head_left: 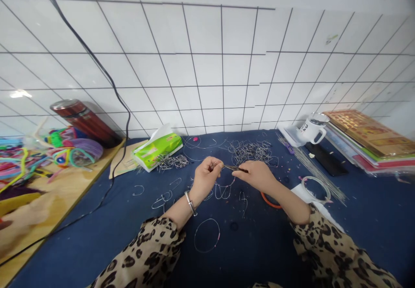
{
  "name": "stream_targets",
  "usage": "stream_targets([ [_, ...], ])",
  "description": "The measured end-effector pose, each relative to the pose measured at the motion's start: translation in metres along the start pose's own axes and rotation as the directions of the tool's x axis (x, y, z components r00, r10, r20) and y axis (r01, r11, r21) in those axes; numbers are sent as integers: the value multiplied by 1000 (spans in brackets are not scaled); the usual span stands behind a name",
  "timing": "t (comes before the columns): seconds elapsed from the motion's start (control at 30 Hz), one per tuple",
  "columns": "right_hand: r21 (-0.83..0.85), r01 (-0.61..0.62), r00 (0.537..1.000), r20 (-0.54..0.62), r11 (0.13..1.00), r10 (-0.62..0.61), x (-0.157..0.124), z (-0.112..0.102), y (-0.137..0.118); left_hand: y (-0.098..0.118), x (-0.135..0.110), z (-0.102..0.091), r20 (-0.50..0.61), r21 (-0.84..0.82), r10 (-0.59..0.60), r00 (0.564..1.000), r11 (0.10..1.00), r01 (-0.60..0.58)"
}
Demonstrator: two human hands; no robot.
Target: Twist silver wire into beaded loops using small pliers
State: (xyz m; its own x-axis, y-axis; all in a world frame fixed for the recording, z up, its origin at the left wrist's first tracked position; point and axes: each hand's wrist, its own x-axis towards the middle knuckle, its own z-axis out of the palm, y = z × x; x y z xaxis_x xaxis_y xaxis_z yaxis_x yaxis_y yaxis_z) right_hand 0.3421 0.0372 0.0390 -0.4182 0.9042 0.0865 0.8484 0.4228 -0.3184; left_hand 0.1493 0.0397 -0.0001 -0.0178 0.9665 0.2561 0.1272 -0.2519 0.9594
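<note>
My right hand (pixel 259 176) is closed around a pair of pliers (pixel 232 167), whose dark jaws point left toward my left fingers. My left hand (pixel 205 176) pinches a thin metal wire (pixel 223 164) at the tips of the jaws. Thin wire loops with small pink beads (pixel 231 185) show below the hands; whether they join the held wire I cannot tell. Under my right wrist an orange curved piece (pixel 270 202) sticks out, perhaps a handle. A wire ring with pink beads (pixel 207 235) lies on the dark blue cloth (pixel 249 253) nearer to me.
Tangled wire pieces (pixel 253 152) lie behind my hands. A green tissue pack (pixel 157 150) is at left, beside a black cable (pixel 110 80). Straight wires (pixel 320 175), a wire coil (pixel 316 188) and a white mug (pixel 313 128) are at right. Another person's blurred hand (pixel 26 221) is far left.
</note>
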Motion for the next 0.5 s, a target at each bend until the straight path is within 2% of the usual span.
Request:
stream_targets([
  [0.13, 114, -25, 997, 71, 993, 17, 0, -1, 3, 3, 1, -5, 64, 80, 63, 996, 994, -69],
  [0.23, 143, -31, 995, 93, 989, 18, 0, -1, 3, 4, 4, -10, 118, 71, 73, 990, 994, -81],
  [0.37, 99, 19, 999, 35, 995, -23, -2, -7, 0, 4, 10, -16, 205, -13, 31, 978, 1000, -29],
  [0.5, 75, 54, 998, -12, 996, -53, -3, -18, 3, 4, 13, -19, 247, -84, -15, 969, 996, 36],
])
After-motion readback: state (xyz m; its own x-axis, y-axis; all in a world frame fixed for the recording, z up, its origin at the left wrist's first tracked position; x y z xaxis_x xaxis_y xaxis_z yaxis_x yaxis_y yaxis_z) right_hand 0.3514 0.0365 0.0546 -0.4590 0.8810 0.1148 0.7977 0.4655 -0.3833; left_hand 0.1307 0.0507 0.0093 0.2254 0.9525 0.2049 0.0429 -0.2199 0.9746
